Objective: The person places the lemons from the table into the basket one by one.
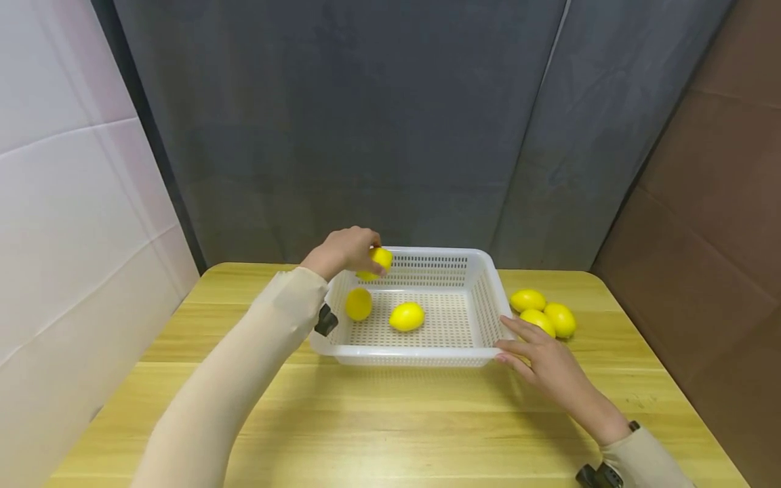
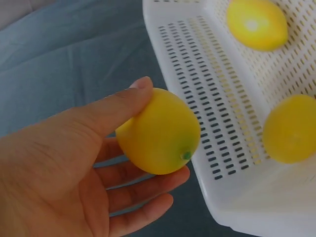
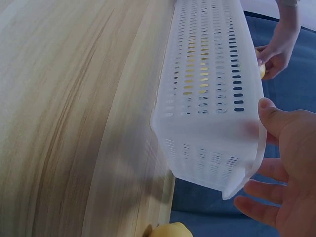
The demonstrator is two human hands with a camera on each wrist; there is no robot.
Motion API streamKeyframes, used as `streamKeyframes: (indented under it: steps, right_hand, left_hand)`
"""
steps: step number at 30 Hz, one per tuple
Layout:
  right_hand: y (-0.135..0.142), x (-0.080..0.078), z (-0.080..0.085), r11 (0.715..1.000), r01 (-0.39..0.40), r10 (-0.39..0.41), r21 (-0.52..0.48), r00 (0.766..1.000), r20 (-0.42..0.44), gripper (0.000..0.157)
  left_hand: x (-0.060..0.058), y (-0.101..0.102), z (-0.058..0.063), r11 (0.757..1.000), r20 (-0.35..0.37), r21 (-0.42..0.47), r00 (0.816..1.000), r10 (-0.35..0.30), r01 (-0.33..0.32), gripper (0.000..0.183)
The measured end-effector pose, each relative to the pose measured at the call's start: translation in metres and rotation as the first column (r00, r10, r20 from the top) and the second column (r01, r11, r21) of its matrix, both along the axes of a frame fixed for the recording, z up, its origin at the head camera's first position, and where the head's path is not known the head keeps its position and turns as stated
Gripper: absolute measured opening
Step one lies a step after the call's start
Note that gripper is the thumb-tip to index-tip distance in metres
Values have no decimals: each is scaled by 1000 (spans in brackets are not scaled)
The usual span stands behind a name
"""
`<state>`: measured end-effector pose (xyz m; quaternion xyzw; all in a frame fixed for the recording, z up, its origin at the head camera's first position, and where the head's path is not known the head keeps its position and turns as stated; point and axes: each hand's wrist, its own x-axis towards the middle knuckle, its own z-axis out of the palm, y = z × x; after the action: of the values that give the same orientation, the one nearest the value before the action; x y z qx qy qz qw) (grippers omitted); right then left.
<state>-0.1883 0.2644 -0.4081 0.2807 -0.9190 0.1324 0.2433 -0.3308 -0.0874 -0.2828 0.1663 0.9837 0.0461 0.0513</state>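
Note:
My left hand (image 1: pixel 344 251) holds a yellow lemon (image 2: pixel 158 131) at the back left corner of a white plastic basket (image 1: pixel 415 352). Thumb and fingers curl round the fruit, whose green stem end shows in the left wrist view. Inside the basket lie two more lemons, one by the left wall (image 1: pixel 358 304) and another lemon (image 1: pixel 407 316) near the middle of the floor. At the front right corner my right hand (image 1: pixel 546 359) grips the basket's rim, its thumb on the outer side in the right wrist view (image 3: pixel 296 163).
Three lemons (image 1: pixel 560 320) sit clustered on the wooden table (image 1: pixel 378 413), just right of the basket. A dark grey cloth (image 1: pixel 342 122) hangs behind the table. White fabric (image 1: pixel 79 203) stands on the left and brown fabric (image 1: pixel 708 237) on the right.

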Motion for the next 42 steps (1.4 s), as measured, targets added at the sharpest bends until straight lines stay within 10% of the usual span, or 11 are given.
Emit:
streamKeyframes:
  steps: [42]
  right_hand:
    - [-4, 5, -1, 1000, 11, -10, -16, 1000, 19, 26]
  left_hand:
    - [-16, 15, -18, 996, -18, -26, 996, 84, -85, 53]
